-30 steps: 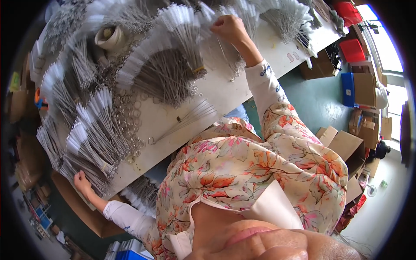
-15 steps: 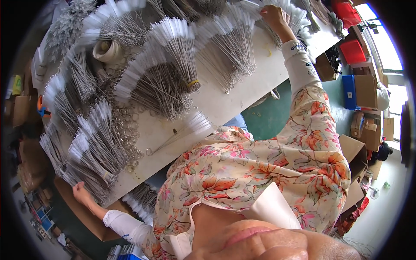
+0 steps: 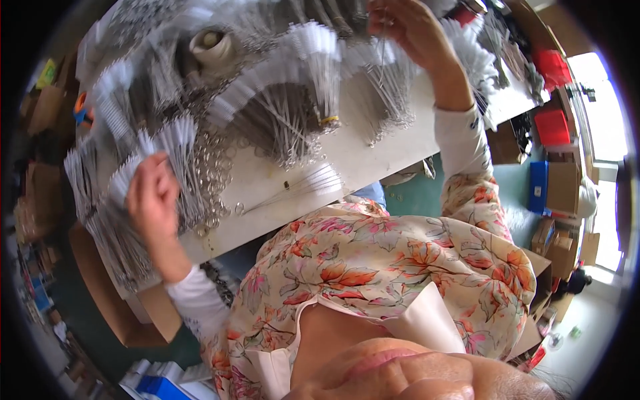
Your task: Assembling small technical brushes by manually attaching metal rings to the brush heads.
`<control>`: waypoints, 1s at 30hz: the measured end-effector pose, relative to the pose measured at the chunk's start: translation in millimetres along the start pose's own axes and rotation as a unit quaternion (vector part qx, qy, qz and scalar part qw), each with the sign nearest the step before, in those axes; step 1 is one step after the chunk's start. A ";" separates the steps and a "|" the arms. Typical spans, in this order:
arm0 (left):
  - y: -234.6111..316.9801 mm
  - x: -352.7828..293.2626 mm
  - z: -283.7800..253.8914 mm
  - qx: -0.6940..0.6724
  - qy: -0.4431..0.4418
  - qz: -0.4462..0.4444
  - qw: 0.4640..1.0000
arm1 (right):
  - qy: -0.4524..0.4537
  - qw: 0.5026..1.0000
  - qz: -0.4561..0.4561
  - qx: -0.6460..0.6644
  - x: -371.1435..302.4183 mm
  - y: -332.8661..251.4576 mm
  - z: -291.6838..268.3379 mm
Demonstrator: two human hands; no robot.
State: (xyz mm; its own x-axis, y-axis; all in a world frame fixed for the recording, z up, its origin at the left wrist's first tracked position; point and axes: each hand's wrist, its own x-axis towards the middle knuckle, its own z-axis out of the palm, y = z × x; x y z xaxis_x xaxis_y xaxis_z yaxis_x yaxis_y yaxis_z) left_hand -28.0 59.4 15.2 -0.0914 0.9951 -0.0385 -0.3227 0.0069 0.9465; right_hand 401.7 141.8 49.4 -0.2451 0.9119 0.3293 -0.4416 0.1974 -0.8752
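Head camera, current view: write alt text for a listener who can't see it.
A blurred left hand is over fanned white-bristled wire brushes on a pale table, with the right hand over more brushes at the far side. Loose metal rings lie among the brushes.

Left hand point(image 3: 155, 197): blurred; hides part of brushes point(image 3: 121, 179); grip unclear.
Right hand point(image 3: 412, 32): cut by upper edge.
Blue box point(image 3: 159, 387): cut by lower edge.

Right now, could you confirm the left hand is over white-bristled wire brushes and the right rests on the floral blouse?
No: the left hand is over white-bristled wire brushes, but the head view shows the right hand above the table, off the blouse.
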 end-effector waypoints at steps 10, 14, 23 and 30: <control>-51.9 -8.1 97.0 0.143 -0.145 0.248 0.947 | -0.050 0.982 0.110 -0.148 -28.6 81.2 189.4; -52.5 -3.2 77.8 0.222 -0.057 0.443 0.867 | 0.007 0.963 -0.126 -0.239 -33.2 88.8 167.5; -73.8 -26.4 71.9 0.403 -0.171 0.493 0.752 | 0.060 0.920 0.164 0.351 -47.4 119.5 154.6; -19.7 -17.0 63.6 0.204 -0.285 0.324 0.878 | -0.154 0.950 0.161 -0.221 -58.0 94.5 183.7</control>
State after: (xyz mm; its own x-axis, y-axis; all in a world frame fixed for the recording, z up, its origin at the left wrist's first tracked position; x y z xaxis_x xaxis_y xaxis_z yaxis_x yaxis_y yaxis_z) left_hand 39.8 48.6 17.6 0.3933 0.6896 0.6081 -0.0016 -0.6609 0.7505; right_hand 215.6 41.4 12.6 -0.5772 0.8151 0.0488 0.0868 0.1207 -0.9889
